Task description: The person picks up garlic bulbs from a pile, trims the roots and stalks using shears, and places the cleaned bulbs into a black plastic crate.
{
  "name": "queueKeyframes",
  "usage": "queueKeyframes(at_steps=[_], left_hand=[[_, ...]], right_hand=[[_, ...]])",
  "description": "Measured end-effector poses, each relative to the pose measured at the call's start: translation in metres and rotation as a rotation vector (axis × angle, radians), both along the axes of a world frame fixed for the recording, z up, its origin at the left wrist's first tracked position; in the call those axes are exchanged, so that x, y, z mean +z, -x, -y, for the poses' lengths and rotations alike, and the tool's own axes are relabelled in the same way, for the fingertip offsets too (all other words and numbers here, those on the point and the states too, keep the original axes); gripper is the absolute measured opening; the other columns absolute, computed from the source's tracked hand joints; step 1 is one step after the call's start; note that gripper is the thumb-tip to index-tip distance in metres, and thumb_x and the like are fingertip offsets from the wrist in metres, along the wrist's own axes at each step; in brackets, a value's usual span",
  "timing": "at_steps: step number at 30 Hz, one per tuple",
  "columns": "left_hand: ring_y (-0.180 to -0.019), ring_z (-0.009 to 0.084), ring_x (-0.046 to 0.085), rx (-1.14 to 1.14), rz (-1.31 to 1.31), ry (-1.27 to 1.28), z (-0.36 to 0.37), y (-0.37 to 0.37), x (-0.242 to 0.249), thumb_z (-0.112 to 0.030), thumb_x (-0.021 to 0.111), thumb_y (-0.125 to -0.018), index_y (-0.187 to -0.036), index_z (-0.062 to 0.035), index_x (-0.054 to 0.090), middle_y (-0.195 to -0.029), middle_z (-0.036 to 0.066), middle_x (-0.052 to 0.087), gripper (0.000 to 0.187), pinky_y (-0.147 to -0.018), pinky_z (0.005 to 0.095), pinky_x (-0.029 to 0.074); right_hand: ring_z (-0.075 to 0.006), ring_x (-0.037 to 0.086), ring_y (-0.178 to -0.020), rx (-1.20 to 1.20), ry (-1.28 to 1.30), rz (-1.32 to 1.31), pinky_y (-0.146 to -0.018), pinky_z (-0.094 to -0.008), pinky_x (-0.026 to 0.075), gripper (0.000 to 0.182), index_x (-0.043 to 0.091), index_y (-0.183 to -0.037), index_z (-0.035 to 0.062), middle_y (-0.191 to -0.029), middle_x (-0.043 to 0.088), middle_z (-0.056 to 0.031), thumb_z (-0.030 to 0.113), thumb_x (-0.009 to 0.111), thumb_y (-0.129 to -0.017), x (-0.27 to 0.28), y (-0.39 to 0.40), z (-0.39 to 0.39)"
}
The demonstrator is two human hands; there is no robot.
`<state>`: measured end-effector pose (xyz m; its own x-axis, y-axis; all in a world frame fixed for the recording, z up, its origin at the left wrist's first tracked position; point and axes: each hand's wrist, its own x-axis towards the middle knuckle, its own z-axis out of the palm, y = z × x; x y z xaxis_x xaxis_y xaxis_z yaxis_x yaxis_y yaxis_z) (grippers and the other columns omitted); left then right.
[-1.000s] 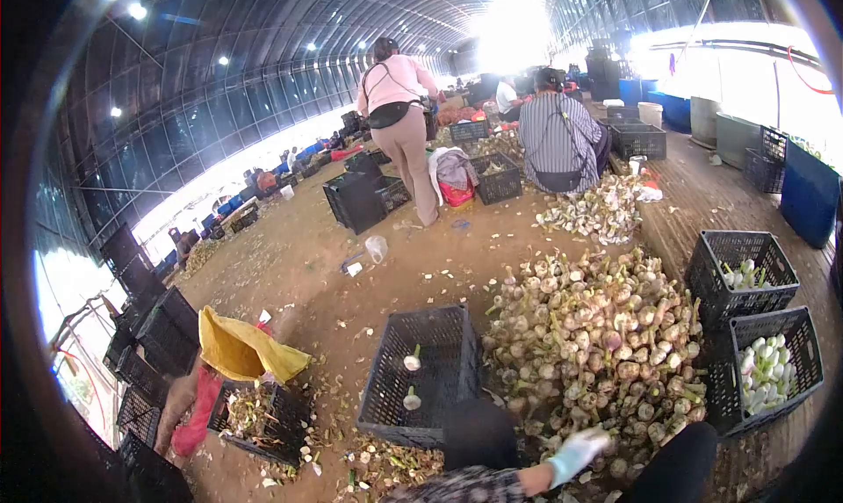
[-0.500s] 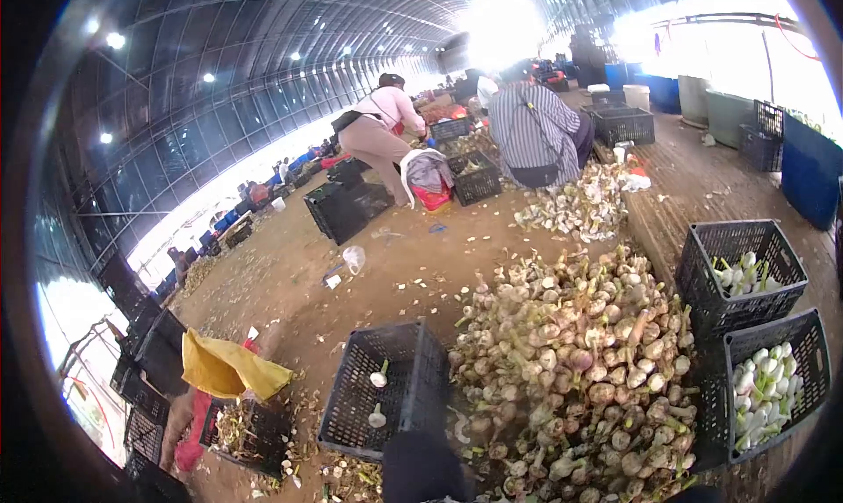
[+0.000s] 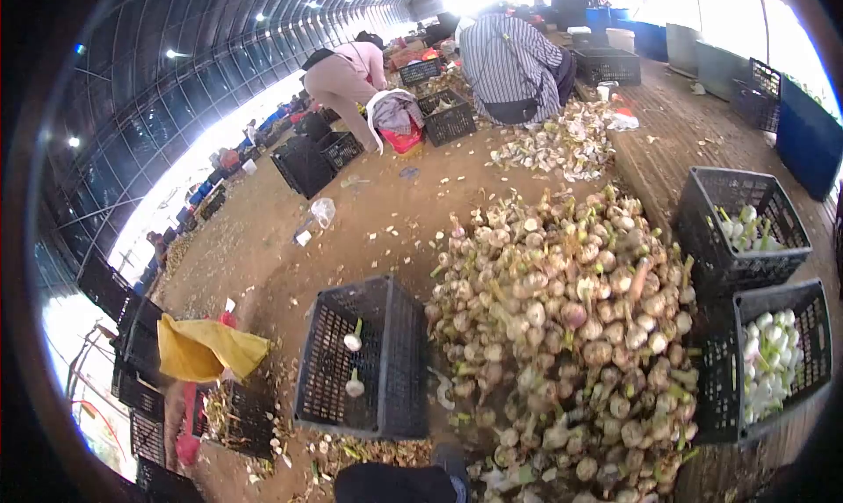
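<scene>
Neither my left hand nor my right hand shows in the head view. At the bottom edge my dark-clothed leg [image 3: 395, 485] is visible, with a shoe beside it. A large heap of garlic bulbs [image 3: 562, 318] with roots and cut stems lies on the ground in front and to the right. Left of the heap stands a black plastic crate [image 3: 406, 362] holding two trimmed garlic bulbs [image 3: 353, 340]. To the right, one black crate [image 3: 720, 380] contains many peeled white garlic bulbs [image 3: 770, 354]. Behind it another crate [image 3: 742, 178] has a few more.
A yellow sack [image 3: 211, 347] lies over a crate of stem scraps [image 3: 230, 419] at the lower left. Farther off, a person in a striped top [image 3: 509, 68] sits by garlic skins [image 3: 562, 143], and another person [image 3: 342, 77] bends over. Blue bins [image 3: 803, 143] line the right.
The view has tilted down and shifted, so the heap and crates appear higher in the picture. The person in pink bends lower. My leg and shoe show more at the bottom.
</scene>
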<state>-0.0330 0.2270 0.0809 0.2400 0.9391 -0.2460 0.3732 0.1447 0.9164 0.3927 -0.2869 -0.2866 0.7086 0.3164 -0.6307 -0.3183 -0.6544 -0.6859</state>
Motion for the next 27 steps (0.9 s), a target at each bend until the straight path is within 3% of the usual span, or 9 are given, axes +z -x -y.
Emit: queueKeyframes(at_steps=[4, 9, 12, 14, 16, 21, 23, 24, 27], left_hand=[[-0.088, 0.0238, 0.055, 0.228, 0.113, -0.14, 0.211, -0.041, -0.189, -0.021, 0.046, -0.089, -0.109, 0.0006, 0.051, -0.103, 0.016, 0.055, 0.03, -0.072, 0.0357, 0.048], [-0.082, 0.0216, 0.056, 0.269, 0.143, -0.078, 0.336, -0.147, -0.282, -0.022, 0.049, -0.089, -0.102, -0.0002, 0.055, -0.095, 0.014, 0.059, 0.026, -0.068, 0.0331, 0.048], [-0.078, 0.0203, 0.057, 0.121, 0.246, 0.033, 0.327, -0.142, -0.258, -0.023, 0.051, -0.088, -0.098, -0.0007, 0.058, -0.09, 0.013, 0.061, 0.025, -0.066, 0.0316, 0.048], [-0.075, 0.0194, 0.057, 0.063, 0.383, 0.142, 0.3, -0.108, -0.202, -0.023, 0.052, -0.088, -0.095, -0.0011, 0.06, -0.087, 0.012, 0.062, 0.024, -0.064, 0.0306, 0.049], [-0.08, 0.0212, 0.059, 0.1, 0.406, 0.164, 0.301, -0.074, -0.145, -0.025, 0.055, -0.087, -0.1, -0.0005, 0.058, -0.093, 0.013, 0.062, 0.028, -0.065, 0.0299, 0.05], [-0.092, 0.0252, 0.059, 0.168, 0.555, 0.071, 0.312, -0.008, -0.108, -0.022, 0.054, -0.089, -0.115, 0.0023, 0.052, -0.108, 0.015, 0.058, 0.036, -0.082, 0.0356, 0.05], [-0.092, 0.0244, 0.059, -0.152, 0.414, -0.306, 0.309, 0.005, -0.148, -0.018, 0.051, -0.09, -0.117, 0.0026, 0.051, -0.108, 0.015, 0.058, 0.033, -0.082, 0.0371, 0.051], [-0.092, 0.0238, 0.059, -0.096, 0.712, 0.237, 0.295, 0.008, -0.156, -0.018, 0.048, -0.092, -0.118, 0.0015, 0.049, -0.109, 0.014, 0.058, 0.033, -0.08, 0.0373, 0.051], [-0.09, 0.0269, 0.06, -0.309, 0.157, -0.469, 0.297, -0.013, -0.198, -0.016, 0.044, -0.091, -0.105, -0.0011, 0.058, -0.102, 0.016, 0.061, 0.025, -0.079, 0.0373, 0.051]], right_hand=[[-0.0233, 0.045, -0.119, -0.062, -0.053, 0.028, -0.099, -0.0343, 0.035, 0.048, 0.038, -0.132, -0.0003, -0.131, 0.045, -0.0148, 0.031, 0.039, -0.095, 0.001, 0.011, 0.065], [-0.0237, 0.045, -0.12, -0.17, -0.25, 0.135, -0.1, -0.0345, 0.035, 0.049, 0.037, -0.133, -0.0002, -0.133, 0.044, -0.0155, 0.032, 0.039, -0.096, 0.013, -0.002, 0.171], [-0.024, 0.045, -0.121, -0.112, -0.612, 0.31, -0.1, -0.0346, 0.035, 0.05, 0.036, -0.134, -0.0002, -0.134, 0.044, -0.0159, 0.033, 0.038, -0.096, 0.063, -0.031, 0.183], [-0.0226, 0.052, -0.112, -0.188, -0.838, 0.297, -0.094, -0.0327, 0.041, 0.046, 0.04, -0.13, 0.0009, -0.127, 0.05, -0.0143, 0.032, 0.039, -0.095, 0.174, -0.008, 0.119], [-0.0213, 0.059, -0.1, 0.158, -0.934, 0.709, -0.085, -0.0323, 0.047, 0.04, 0.046, -0.123, 0.001, -0.117, 0.056, -0.0135, 0.03, 0.04, -0.096, 0.229, 0.016, 0.067], [-0.011, 0.056, -0.081, 0.679, -1.123, 0.27, -0.073, -0.0218, 0.045, 0.044, 0.052, -0.116, 0.0014, -0.099, 0.06, -0.0046, 0.033, 0.06, -0.087, 0.287, 0.092, -0.055], [-0.0142, 0.061, -0.073, 0.878, -0.754, 0.367, -0.065, -0.0273, 0.048, 0.026, 0.061, -0.1, 0.0027, -0.082, 0.063, -0.0105, 0.02, 0.063, -0.081, 0.253, 0.1, -0.111], [-0.0252, 0.061, -0.077, 1.012, -0.505, 0.523, -0.067, -0.0337, 0.049, 0.026, 0.062, -0.097, 0.0017, -0.085, 0.063, -0.0173, 0.019, 0.06, -0.078, 0.193, 0.099, -0.142], [-0.0396, 0.061, -0.082, 1.253, 0.023, 0.709, -0.072, -0.0416, 0.05, 0.038, 0.06, -0.091, -0.0029, -0.085, 0.062, -0.027, 0.033, 0.061, -0.077, 0.087, 0.136, -0.182]])
